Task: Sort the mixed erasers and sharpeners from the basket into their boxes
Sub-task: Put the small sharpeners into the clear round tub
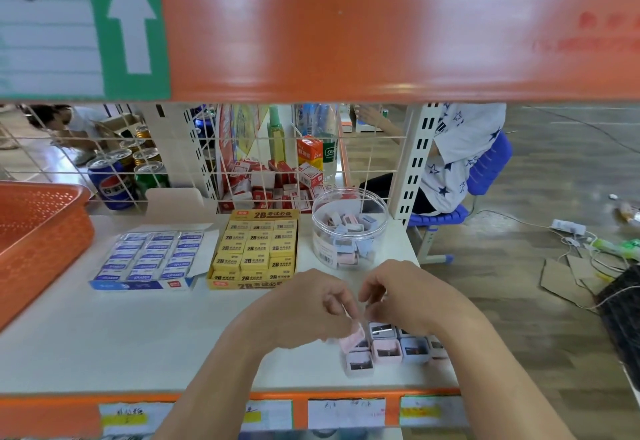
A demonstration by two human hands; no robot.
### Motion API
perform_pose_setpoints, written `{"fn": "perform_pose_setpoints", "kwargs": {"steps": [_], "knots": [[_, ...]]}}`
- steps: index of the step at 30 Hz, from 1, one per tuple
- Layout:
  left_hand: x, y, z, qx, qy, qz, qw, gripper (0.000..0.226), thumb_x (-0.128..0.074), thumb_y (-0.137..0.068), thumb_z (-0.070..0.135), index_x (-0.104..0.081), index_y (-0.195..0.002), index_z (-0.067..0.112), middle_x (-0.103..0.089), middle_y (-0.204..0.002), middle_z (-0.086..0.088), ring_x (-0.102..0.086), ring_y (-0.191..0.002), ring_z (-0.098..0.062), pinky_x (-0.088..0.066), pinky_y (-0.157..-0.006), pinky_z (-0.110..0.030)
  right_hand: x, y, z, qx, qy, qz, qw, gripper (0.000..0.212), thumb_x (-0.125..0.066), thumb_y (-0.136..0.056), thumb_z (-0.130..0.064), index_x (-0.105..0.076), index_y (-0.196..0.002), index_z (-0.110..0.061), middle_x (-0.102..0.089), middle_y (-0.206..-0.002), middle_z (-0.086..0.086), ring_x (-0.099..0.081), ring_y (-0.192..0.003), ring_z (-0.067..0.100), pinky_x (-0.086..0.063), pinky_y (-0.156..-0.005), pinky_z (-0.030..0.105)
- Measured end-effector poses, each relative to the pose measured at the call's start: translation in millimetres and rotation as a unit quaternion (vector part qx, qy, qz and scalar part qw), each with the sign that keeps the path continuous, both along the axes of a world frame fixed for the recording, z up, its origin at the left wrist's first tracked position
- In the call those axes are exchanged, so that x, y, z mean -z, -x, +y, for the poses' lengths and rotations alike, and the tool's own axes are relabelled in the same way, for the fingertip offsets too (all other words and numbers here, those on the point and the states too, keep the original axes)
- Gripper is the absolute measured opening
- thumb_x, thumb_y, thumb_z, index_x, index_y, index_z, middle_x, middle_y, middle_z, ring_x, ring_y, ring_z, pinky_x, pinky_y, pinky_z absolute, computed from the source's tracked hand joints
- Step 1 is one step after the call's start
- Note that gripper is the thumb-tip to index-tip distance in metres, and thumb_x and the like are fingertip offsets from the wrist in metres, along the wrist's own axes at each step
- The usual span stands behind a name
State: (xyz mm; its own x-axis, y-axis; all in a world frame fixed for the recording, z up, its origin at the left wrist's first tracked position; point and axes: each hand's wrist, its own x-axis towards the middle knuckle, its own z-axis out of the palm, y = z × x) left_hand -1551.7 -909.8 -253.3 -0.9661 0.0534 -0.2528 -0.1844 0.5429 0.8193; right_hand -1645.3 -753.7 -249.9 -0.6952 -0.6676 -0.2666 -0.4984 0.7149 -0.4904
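Basket [41,232] far left, eraser boxes [256,249] seemingly full, jar [349,228] part-filled. Left hand [301,308] pinches a pink sharpener [351,337] over the loose cluster [391,349] at the shelf [138,335] front; right hand [408,297] curls beside it, hold unclear. Sharpener step, I'd say: next, a lift to the jar.

An orange perforated basket [41,242] stands at the left end of the white shelf, its inside hidden from this angle. To its right an open blue-and-white box [138,285] holds rows of blue-labelled erasers [152,256] lying flat. Just beside it, an open yellow box [249,284] is packed with yellow 2B erasers [256,249] in neat rows. Further right, a clear round jar [320,232] with no lid holds a loose heap of pink and pale blue sharpeners [349,228]. Nearer the front edge, a small cluster of sharpeners [386,351] sits blade-up, touching one another. One pink sharpener [352,335] is tilted, pinched by the left hand [304,308].
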Motion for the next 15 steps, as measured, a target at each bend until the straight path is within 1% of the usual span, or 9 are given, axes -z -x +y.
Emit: {"fn": "perform_pose_setpoints", "kwargs": {"steps": [2, 4, 6, 7, 9, 10, 12, 13, 15], "knots": [[-8.8, 4.1, -5.2, -0.027, 0.004, 0.046, 0.999, 0.007, -0.068, -0.081, 0.019, -0.069, -0.081, 0.026, -0.064, -0.064, 0.009, -0.056, -0.059, -0.006, -0.048, -0.062, -0.03, -0.6, -0.6, -0.9, 0.001, -0.002, 0.013, 1.0, 0.016, -0.061, -0.086, -0.016, -0.068, -0.1, -0.022, -0.065, -0.096, -0.006, -0.055, -0.061, 0.003, -0.039, -0.049, 0.011], [-18.6, 13.8, -9.3, -0.08, 0.019, 0.112, 0.99, 0.005, -0.069, -0.082, 0.025, -0.067, -0.081, 0.029, -0.065, -0.066, 0.011, -0.057, -0.059, -0.008, -0.048, -0.059, -0.029, -0.8, -1.1, -1.1, 0.008, -0.002, 0.029, 1.0, 0.016, -0.059, -0.086, -0.015, -0.068, -0.098, -0.022, -0.065, -0.093, -0.005, -0.059, -0.07, 0.009, -0.046, -0.056, 0.015], [-27.2, 26.3, -11.0, -0.145, 0.031, 0.173, 0.974, 0.005, -0.068, -0.083, 0.028, -0.066, -0.081, 0.032, -0.067, -0.073, 0.008, -0.062, -0.065, -0.014, -0.052, -0.062, -0.033, 1.0, -1.0, -1.4, 0.025, 0.004, 0.031, 0.999, 0.017, -0.058, -0.085, -0.014, -0.066, -0.096, -0.025, -0.062, -0.089, -0.007, -0.063, -0.076, 0.013, -0.052, -0.064, 0.023], [-30.5, 32.4, -10.7, -0.167, 0.046, 0.196, 0.965, 0.005, -0.067, -0.085, 0.029, -0.064, -0.082, 0.032, -0.066, -0.076, 0.009, -0.062, -0.068, -0.01, -0.053, -0.064, -0.029, 2.8, -1.3, -1.9, 0.031, 0.006, 0.028, 0.999, 0.017, -0.058, -0.085, -0.014, -0.065, -0.095, -0.026, -0.061, -0.089, -0.007, -0.064, -0.076, 0.014, -0.053, -0.065, 0.024], [-35.4, 44.3, -9.1, -0.192, 0.074, 0.229, 0.951, 0.005, -0.066, -0.087, 0.029, -0.061, -0.086, 0.03, -0.063, -0.079, 0.012, -0.056, -0.065, 0.001, -0.046, -0.057, -0.009, 5.2, -1.8, -3.3, 0.037, 0.003, 0.033, 0.999, 0.017, -0.057, -0.085, -0.013, -0.066, -0.092, -0.025, -0.062, -0.089, -0.005, -0.061, -0.071, 0.013, -0.051, -0.061, 0.022], [-36.5, 49.2, -8.4, -0.203, 0.084, 0.242, 0.945, 0.006, -0.065, -0.088, 0.029, -0.06, -0.089, 0.028, -0.062, -0.08, 0.014, -0.054, -0.065, 0.002, -0.042, -0.054, -0.005, 5.5, -2.6, -4.3, 0.036, -0.001, 0.041, 0.999, 0.015, -0.056, -0.084, -0.012, -0.067, -0.089, -0.02, -0.062, -0.085, -0.003, -0.057, -0.065, 0.013, -0.047, -0.057, 0.022], [-34.0, 58.2, -8.8, -0.215, 0.113, 0.254, 0.936, 0.006, -0.064, -0.09, 0.027, -0.06, -0.093, 0.026, -0.061, -0.082, 0.016, -0.054, -0.067, 0.002, -0.04, -0.053, -0.004, 5.3, -3.9, -5.2, 0.034, -0.014, 0.057, 0.998, 0.014, -0.052, -0.083, -0.008, -0.066, -0.083, -0.008, -0.058, -0.071, 0.001, -0.045, -0.052, 0.017, -0.04, -0.052, 0.024], [-30.7, 62.0, -9.4, -0.214, 0.135, 0.251, 0.934, 0.006, -0.063, -0.091, 0.025, -0.06, -0.095, 0.026, -0.06, -0.084, 0.016, -0.054, -0.069, 0.002, -0.04, -0.055, -0.006, 5.0, -4.2, -5.3, 0.034, -0.021, 0.063, 0.997, 0.014, -0.051, -0.083, -0.008, -0.065, -0.081, -0.006, -0.055, -0.068, 0.002, -0.042, -0.05, 0.018, -0.039, -0.052, 0.025], [-21.7, 66.0, -10.7, -0.203, 0.169, 0.233, 0.936, 0.012, -0.062, -0.091, 0.019, -0.057, -0.095, 0.029, -0.058, -0.087, 0.018, -0.054, -0.073, 0.003, -0.04, -0.061, -0.012, 5.0, -5.1, -5.9, 0.031, -0.028, 0.067, 0.997, 0.016, -0.049, -0.086, -0.008, -0.064, -0.08, -0.009, -0.054, -0.069, 0.002, -0.043, -0.05, 0.016, -0.041, -0.053, 0.025]]}}
